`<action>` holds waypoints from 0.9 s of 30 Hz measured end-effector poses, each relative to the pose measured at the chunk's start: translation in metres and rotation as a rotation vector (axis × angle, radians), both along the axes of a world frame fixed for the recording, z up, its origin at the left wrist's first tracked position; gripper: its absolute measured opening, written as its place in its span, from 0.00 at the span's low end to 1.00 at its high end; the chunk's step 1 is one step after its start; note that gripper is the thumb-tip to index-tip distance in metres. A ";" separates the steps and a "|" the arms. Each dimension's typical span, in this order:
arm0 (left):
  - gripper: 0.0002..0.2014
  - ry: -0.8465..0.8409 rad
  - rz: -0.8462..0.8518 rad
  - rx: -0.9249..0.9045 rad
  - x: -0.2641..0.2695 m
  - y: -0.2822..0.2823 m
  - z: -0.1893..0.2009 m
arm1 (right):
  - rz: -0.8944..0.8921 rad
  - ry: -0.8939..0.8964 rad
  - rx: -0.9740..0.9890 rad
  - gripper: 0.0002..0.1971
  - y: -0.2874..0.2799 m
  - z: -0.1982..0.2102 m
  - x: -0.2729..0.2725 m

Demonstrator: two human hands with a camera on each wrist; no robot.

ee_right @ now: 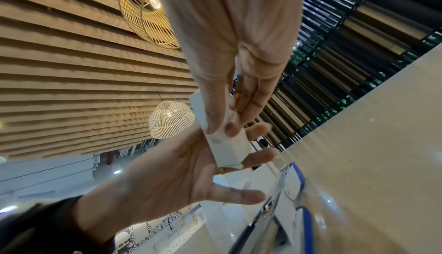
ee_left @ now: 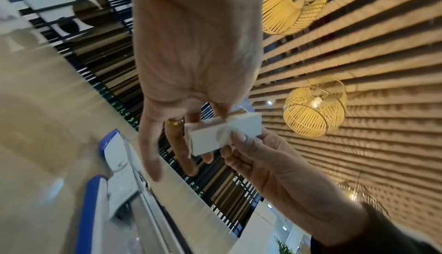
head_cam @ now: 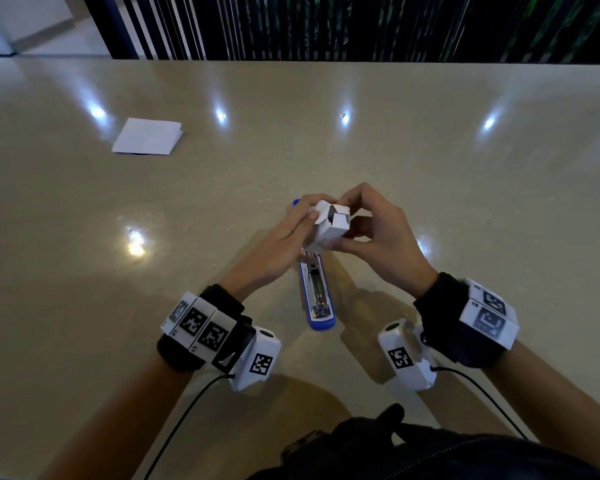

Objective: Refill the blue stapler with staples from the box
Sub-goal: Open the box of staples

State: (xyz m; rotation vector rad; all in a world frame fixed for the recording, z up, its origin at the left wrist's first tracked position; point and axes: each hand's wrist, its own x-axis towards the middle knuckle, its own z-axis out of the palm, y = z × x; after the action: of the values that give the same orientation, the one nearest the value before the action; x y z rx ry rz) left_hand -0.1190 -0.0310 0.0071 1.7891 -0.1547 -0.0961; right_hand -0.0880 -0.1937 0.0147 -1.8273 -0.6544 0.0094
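Observation:
A small white staple box point(head_cam: 329, 223) with its top flaps open is held over the table by both hands. My left hand point(head_cam: 307, 223) has its thumb on a flap and its fingers behind the box point(ee_left: 222, 135). My right hand point(head_cam: 352, 226) pinches the box point(ee_right: 227, 144) between thumb and fingers from the right. The blue stapler point(head_cam: 317, 296) lies opened flat on the table right under the hands, its metal staple channel facing up. Its far end is hidden by the hands. Neither hand touches the stapler point(ee_left: 114, 182).
A folded white sheet of paper point(head_cam: 148, 136) lies far off to the left on the beige table point(head_cam: 465, 188). A dark slatted wall runs along the table's far edge. Cables trail from both wrist cameras toward my body.

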 end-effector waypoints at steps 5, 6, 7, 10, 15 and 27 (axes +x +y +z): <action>0.12 -0.036 0.062 -0.063 0.001 0.003 0.002 | 0.019 0.061 0.071 0.23 -0.001 0.003 -0.005; 0.12 -0.063 0.076 -0.054 0.003 0.004 0.002 | 0.025 0.061 0.081 0.21 -0.002 0.003 -0.006; 0.12 -0.084 0.087 -0.045 0.004 0.005 0.001 | 0.032 0.060 0.089 0.18 -0.002 0.004 -0.007; 0.13 -0.127 0.095 -0.033 0.006 0.009 0.001 | 0.053 0.050 0.111 0.12 -0.003 0.006 -0.010; 0.13 -0.133 0.092 -0.009 0.007 0.014 0.001 | 0.063 -0.060 -0.001 0.11 -0.002 0.006 -0.010; 0.13 -0.164 0.084 0.044 0.009 0.017 0.000 | -0.068 -0.184 -0.053 0.09 0.001 0.004 -0.006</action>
State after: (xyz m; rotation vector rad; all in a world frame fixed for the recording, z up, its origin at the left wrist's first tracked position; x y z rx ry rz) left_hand -0.1097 -0.0144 0.0074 1.8447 -0.1959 0.1084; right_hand -0.0938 -0.1926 0.0184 -1.9150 -0.7258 -0.1897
